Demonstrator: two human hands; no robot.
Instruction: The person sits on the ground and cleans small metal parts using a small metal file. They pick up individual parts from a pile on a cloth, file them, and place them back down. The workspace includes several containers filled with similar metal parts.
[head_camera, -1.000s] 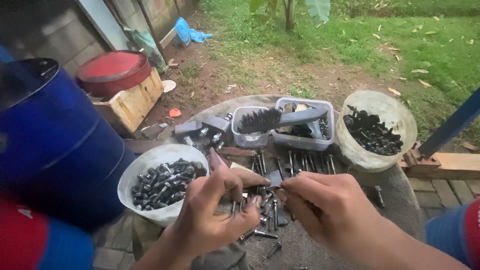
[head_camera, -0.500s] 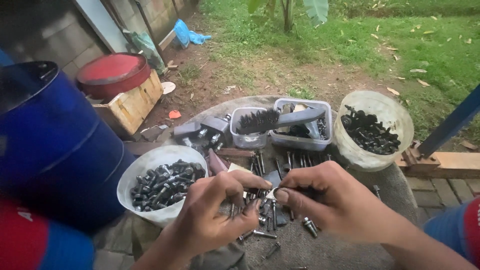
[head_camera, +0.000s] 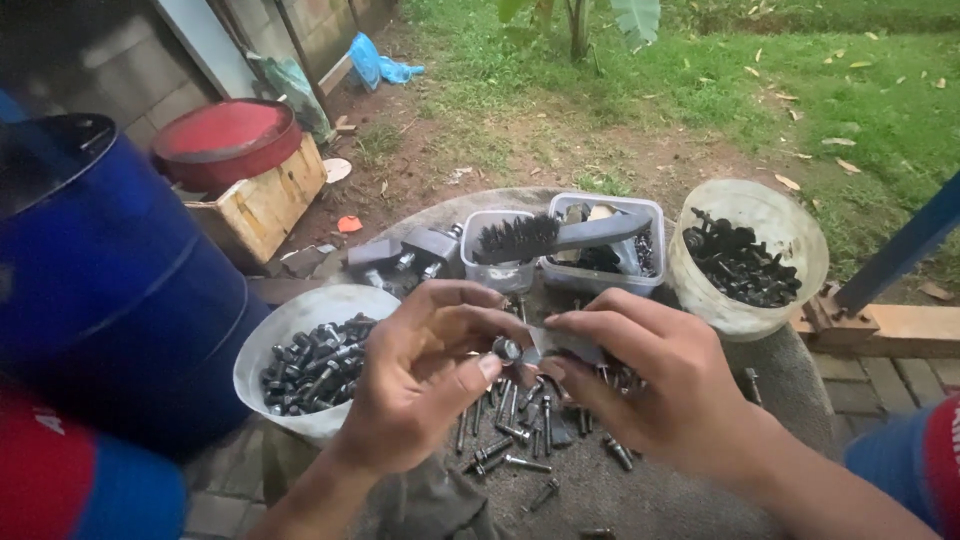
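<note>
The left hand (head_camera: 425, 385) pinches a small dark metal bolt (head_camera: 507, 349) between thumb tip and curled forefinger; the remaining fingers are bent loosely inward. The right hand (head_camera: 650, 385) is partly closed, its thumb and forefinger meeting just beside the bolt at 3 o'clock; whether they grip the bolt or a separate flat grey piece cannot be told. The bolt is held above the middle of the round grey stone slab (head_camera: 640, 495).

Below the hands, loose dark bolts and screws (head_camera: 510, 445) lie scattered on the slab. At 9 o'clock from the left hand stands a white plastic bowl (head_camera: 290, 325) filled with dark bolts. At 12 o'clock stand two clear rectangular plastic tubs (head_camera: 600, 265), side by side, with a grey-handled wire brush (head_camera: 545, 237) lying across their rims. At 2 o'clock from the right hand stands a round translucent plastic bucket (head_camera: 780, 225) holding dark fasteners.

Farther out, a large blue steel drum (head_camera: 110, 300) stands at 9 o'clock. At 11 o'clock a red round lid (head_camera: 225, 135) rests on a wooden crate (head_camera: 265, 200). Grass (head_camera: 700, 90) lies beyond at 12 o'clock.
</note>
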